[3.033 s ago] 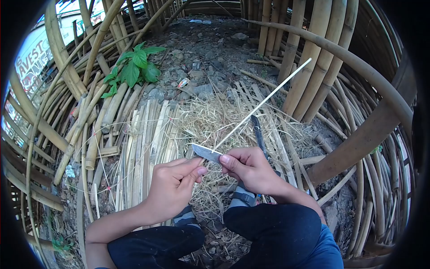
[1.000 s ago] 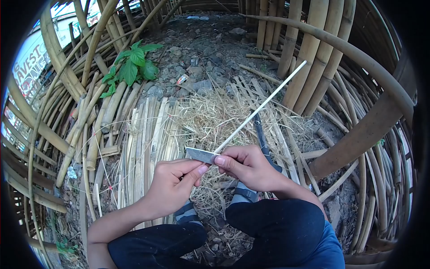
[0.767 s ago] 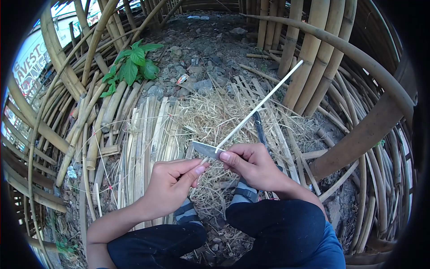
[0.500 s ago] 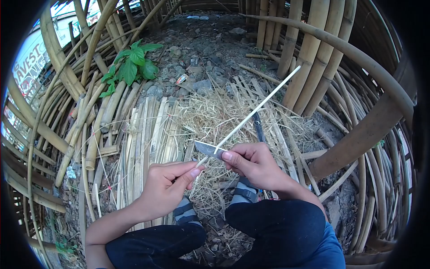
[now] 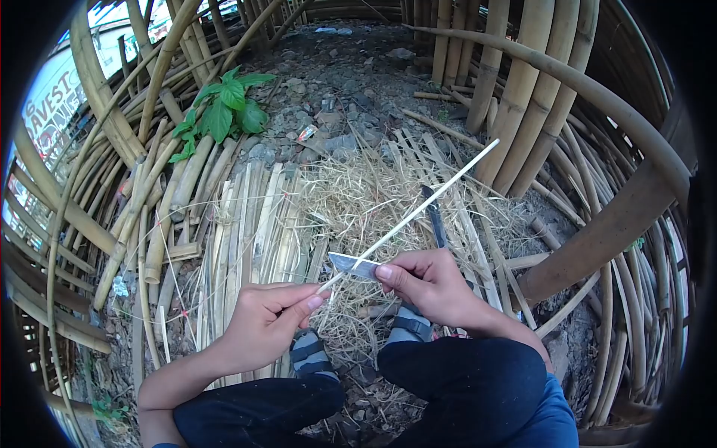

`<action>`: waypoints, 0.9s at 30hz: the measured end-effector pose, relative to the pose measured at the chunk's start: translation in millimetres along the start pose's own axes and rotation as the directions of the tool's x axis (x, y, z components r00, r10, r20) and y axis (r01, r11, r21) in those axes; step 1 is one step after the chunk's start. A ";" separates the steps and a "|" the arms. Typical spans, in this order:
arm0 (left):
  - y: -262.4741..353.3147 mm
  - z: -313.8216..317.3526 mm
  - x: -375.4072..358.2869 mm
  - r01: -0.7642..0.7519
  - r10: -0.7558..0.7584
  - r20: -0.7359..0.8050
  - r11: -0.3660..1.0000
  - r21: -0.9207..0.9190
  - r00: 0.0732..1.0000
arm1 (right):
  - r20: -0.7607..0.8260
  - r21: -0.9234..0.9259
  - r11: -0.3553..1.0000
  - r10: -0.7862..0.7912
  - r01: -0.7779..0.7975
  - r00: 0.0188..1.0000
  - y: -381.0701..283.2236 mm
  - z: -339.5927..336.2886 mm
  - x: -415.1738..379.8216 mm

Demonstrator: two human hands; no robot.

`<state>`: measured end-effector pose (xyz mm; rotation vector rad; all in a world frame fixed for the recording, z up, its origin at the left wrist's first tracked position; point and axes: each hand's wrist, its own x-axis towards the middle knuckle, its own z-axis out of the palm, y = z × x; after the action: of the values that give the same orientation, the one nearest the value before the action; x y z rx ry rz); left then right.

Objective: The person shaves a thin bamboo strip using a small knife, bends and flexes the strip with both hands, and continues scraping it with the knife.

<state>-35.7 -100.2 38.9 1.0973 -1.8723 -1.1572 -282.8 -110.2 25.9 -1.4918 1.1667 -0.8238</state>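
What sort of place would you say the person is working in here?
Probably an outdoor bamboo work yard: bamboo poles stand at the right, cut strips lie on bare, stony ground, and pale shavings are heaped before the person's feet.

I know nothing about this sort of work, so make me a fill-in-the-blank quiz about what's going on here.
1. The small knife is held in the person's ____ hand.
2. The near end of the pale stick is pinched by the ____ hand.
3. The leafy plant beyond the hands is ____ in color.
Missing words: right; left; green.
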 end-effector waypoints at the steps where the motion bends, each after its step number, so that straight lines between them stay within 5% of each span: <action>1: 0.2 -2.1 -0.5 0.000 0.000 -0.001 1.000 0.000 1.000 | -0.047 -0.021 0.998 -0.054 0.053 0.997 3.9 -0.9 1.1; 5: -1.8 -15.5 -7.0 0.083 -0.083 0.028 0.997 -0.003 0.996 | -0.261 0.086 0.990 -0.088 0.114 0.961 8.6 -13.3 1.8; 27: -13.6 -41.4 -24.4 0.148 -0.150 0.059 0.989 0.030 0.987 | -0.325 0.145 0.989 0.048 -0.001 0.945 13.0 -57.2 -1.6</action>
<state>14.1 -96.4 39.7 1.2469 -1.8816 -1.2665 -339.3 -126.1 27.1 -1.2498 1.3351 -1.1459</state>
